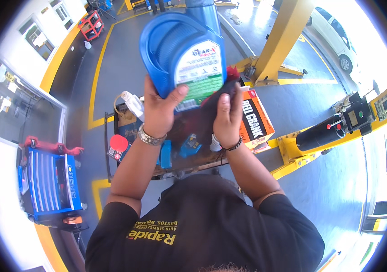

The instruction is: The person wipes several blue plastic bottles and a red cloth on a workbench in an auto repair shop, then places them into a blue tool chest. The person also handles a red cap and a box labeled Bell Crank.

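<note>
A blue plastic oil jug [157, 50] with a white and green label is raised upright above a cart. My left hand [159, 109] grips its lower left side, thumb across the front of the label. At the jug's lower right, my right hand [228, 120] is closed on a dark rag [215, 102], which lies against the bottle's bottom corner and is partly blurred. Just right of that hand stands an orange and black box [253, 120]. Under the jug, smaller blue containers [191, 145] lie on the cart top [150, 171].
A white bottle with a nozzle [133, 105] and a round red lid [118, 143] are at the cart's left. A yellow lift post [284, 41] stands ahead to the right, with a black cylinder [322, 133] on yellow steel nearer. A blue tool cabinet [50, 181] is at left.
</note>
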Motion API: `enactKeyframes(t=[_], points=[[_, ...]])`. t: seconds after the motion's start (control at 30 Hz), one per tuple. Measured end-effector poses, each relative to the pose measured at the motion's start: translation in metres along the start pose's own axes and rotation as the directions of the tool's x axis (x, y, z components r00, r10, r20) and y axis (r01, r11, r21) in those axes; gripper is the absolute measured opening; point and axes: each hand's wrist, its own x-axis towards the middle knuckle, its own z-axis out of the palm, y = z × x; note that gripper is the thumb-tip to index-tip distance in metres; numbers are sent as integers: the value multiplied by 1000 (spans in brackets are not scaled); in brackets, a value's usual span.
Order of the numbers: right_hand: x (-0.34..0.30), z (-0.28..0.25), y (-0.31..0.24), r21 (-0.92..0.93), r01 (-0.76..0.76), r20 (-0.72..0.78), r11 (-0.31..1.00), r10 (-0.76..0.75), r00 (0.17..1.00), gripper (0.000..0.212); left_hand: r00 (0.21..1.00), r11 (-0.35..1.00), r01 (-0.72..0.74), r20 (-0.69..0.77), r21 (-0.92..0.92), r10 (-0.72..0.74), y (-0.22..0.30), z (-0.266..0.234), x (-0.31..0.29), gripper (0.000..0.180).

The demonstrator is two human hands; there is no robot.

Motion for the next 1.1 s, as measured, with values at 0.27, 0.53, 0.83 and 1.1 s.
enactKeyframes(t=[0.27,0.53,0.83,1.1], points=[[69,-45,-27,526,-32,-5,850,40,999,47,995,991,84,-61,103,-78,-15,3,-23,63],[53,-33,-18,208,-159,351,965,78,933,83,986,971,166,41,-175,-161,-16,-2,-17,59],[93,-54,-31,389,-368,370,845,222,902,44,935,949,290,174,124,-308,-26,-1,-24,60],[27,-28,-7,235,-311,267,921,247,932,58,978,973,203,26,109,-207,-36,-7,-28,61]])
